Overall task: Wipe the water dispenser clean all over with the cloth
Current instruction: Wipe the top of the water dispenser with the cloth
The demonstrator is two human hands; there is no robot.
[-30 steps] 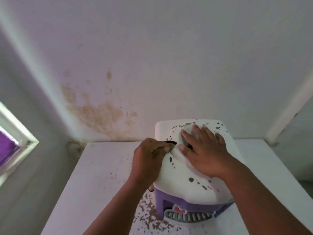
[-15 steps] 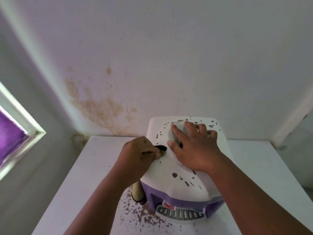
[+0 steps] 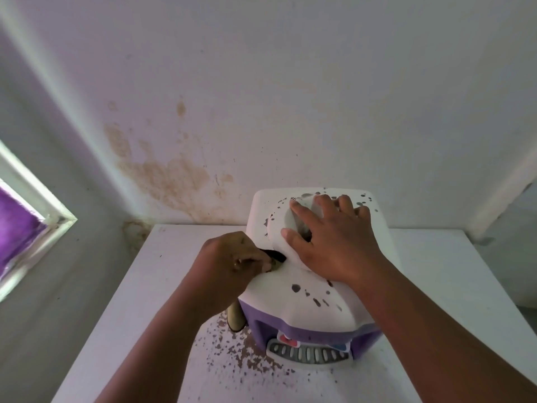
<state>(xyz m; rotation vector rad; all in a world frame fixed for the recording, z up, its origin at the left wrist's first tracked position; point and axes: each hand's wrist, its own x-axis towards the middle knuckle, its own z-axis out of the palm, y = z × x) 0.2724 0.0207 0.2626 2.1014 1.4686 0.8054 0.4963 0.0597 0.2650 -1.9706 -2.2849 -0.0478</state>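
Observation:
The water dispenser (image 3: 305, 298) stands on a white table; it has a white top with dark specks, a purple body and a grey slotted drip tray (image 3: 308, 351). My right hand (image 3: 334, 239) lies on its top, fingers spread over the round raised lid. My left hand (image 3: 229, 263) is curled at the dispenser's left edge and grips an olive cloth (image 3: 236, 318). One end of the cloth hangs below the hand beside the purple body. Most of the cloth is hidden inside my fist.
The white table (image 3: 162, 286) carries many dark flecks (image 3: 232, 350) in front of the dispenser. A stained white wall (image 3: 162, 173) rises right behind it. A window frame (image 3: 26, 225) sits at the left.
My right hand has slid a little toward the back of the top. The left fist stays at the left edge, and the cloth's hanging end has come into sight below it.

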